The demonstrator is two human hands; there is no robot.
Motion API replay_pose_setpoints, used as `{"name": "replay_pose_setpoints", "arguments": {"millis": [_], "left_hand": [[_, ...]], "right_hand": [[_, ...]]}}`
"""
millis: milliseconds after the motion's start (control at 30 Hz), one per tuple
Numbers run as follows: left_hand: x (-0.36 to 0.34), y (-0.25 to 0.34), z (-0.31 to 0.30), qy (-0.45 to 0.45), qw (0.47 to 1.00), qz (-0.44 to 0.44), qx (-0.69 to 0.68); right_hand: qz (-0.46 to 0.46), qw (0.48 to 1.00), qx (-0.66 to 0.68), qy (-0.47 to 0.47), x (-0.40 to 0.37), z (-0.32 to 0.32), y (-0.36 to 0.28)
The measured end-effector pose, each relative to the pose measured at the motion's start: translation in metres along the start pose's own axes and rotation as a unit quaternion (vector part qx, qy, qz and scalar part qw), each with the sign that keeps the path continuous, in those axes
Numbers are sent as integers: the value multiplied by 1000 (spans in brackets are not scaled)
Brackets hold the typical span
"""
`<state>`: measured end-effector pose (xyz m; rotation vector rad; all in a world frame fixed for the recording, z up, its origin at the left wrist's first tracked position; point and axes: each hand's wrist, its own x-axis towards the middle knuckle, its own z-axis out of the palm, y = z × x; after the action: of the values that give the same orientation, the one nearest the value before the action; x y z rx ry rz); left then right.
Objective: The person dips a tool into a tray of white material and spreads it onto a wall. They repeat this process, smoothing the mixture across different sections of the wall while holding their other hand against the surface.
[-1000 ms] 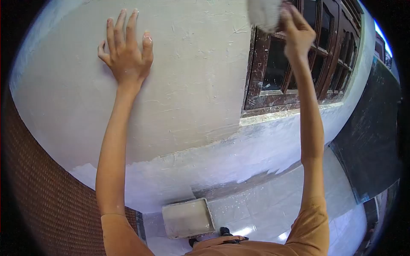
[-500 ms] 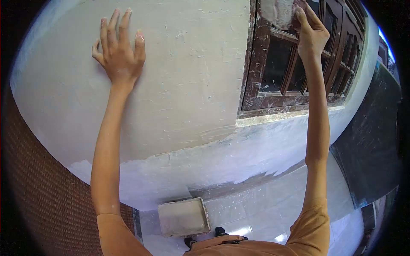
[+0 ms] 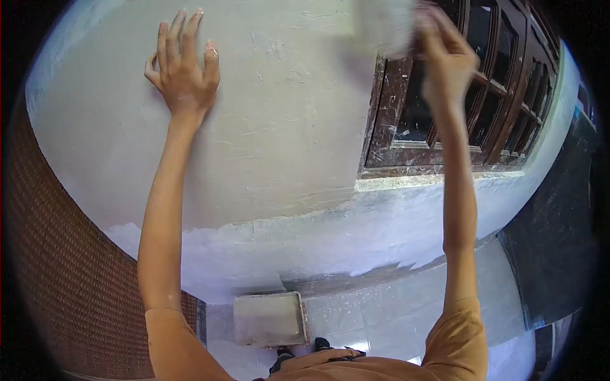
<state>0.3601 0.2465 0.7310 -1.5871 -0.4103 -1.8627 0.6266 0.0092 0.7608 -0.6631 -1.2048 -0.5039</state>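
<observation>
1. Pinching its dark right end, the right hand (image 3: 450,70) had its fingers close together and held the pale tool (image 3: 384,25) at the top of the frame, right of the middle
2. The tool was likely light, as one hand held it up. It was maybe stiff and not easy to break, but wet stuff on it could make it slippery. The dark end by the fingers seemed the best place to grab
3. It looked whitish, wide and sort of flat. It was blurry and the top was cut off, so I could not tell its full shape, or if it touched the wall (image 3: 273,159) or the brown window (image 3: 382,130) just beside it
4. The left hand (image 3: 187,82) was open wide at the upper left of the frame, on the wall or very near it, with nothing in it
5. A tray (image 3: 267,320) sat low down, left of the middle, with pale stuff in it
</observation>
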Motion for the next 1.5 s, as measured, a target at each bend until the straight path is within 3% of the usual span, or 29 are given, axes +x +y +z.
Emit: {"name": "replay_pose_setpoints", "arguments": {"millis": [33,100,200,233,300,367,467,533,567,633,700,767,833,933,967,1000,1033,1100,1133,1167,1200,1233,1300,1367,1433,1500], "left_hand": [[0,0,0,0,1000,-1,0],[-1,0,-1,-4,1000,0,0],[1,0,-2,-8,1000,-3,-6],[1,2,-4,-15,1000,-11,-13],[1,6,-2,-10,1000,-14,-8],[-2,5,-2,-9,1000,-18,-6],[-1,3,-3,-13,1000,-15,-12],[-1,2,-4,-23,1000,-10,3],[0,4,-4,-23,1000,-9,-1],[1,3,-6,-31,999,-13,4],[0,5,-6,-26,1000,-11,3],[0,7,-3,-20,1000,-14,4],[-1,8,-3,-21,1000,-21,-4],[-2,5,-3,-23,1000,-19,-1],[-2,5,-3,-25,999,-21,-3],[-2,3,-4,-26,999,-18,-8],[-1,1,-4,-26,1000,-12,-13],[-2,0,-2,-23,1000,-10,-10],[-2,0,-1,-18,1000,-11,-8],[-2,2,-2,-16,1000,-13,-4],[-3,6,-2,-15,1000,-20,-4],[-2,6,-2,-13,1000,-25,-5],[-2,6,-3,-14,1000,-28,0],[-2,5,-4,-21,999,-26,-4],[-1,0,-4,-27,1000,-13,-9],[-1,3,-5,-28,999,-13,-10]], "right_hand": [[41,998,7,-46,-16,20,2],[39,970,-155,-186,-46,48,-7],[-14,989,-103,-105,-30,45,16],[27,990,-130,-47,-16,31,12],[-26,998,-25,44,17,-4,22],[-43,985,-64,152,37,-25,26],[5,1000,-1,8,8,28,-2],[5,989,-79,-122,-25,67,-3],[14,980,-137,-143,-34,80,2],[-38,988,-106,-110,-26,81,13],[17,996,-90,-15,-3,46,12],[-39,995,-10,87,24,4,26],[-64,989,-41,127,29,-2,9],[-46,998,33,-10,-1,51,6],[91,986,-123,-72,-24,87,-52],[104,981,-90,-133,-32,97,-33],[80,974,-156,-145,-35,103,-22],[48,989,-108,-90,-19,92,-16],[42,989,-141,-5,-10,82,-26],[87,994,-22,68,3,69,-24],[-22,998,-19,48,24,22,17],[-48,995,-14,85,33,8,20],[-42,997,-5,65,28,10,14],[16,999,50,-14,-4,57,-1],[22,996,-14,-88,-33,98,1],[28,996,-37,-80,-39,110,9]]}}
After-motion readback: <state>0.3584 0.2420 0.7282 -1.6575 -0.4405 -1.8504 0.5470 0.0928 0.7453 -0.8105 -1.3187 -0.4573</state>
